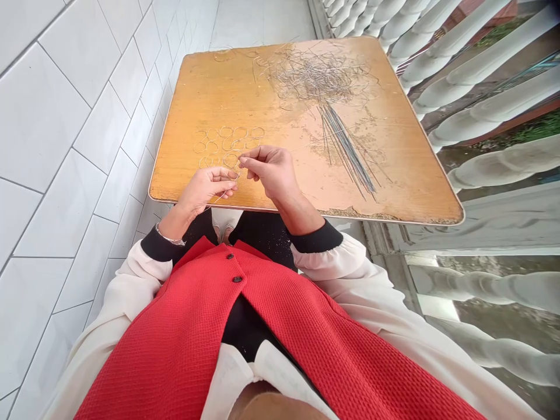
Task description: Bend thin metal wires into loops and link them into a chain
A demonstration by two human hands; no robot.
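My left hand (205,186) and my right hand (269,169) meet over the near edge of a worn wooden table (394,192). Both are closed in a pinch on a thin wire ring (230,158), the fingertips almost touching. Just beyond the hands lie several finished wire rings (227,139) in rows on the table. A bundle of straight wires (345,146) lies to the right of my right hand. A tangled pile of wire (315,76) sits at the far side.
A white tiled wall (65,146) runs along the left. White balusters (481,70) of a railing stand close on the right. My red vest (196,326) and white sleeves fill the lower view.
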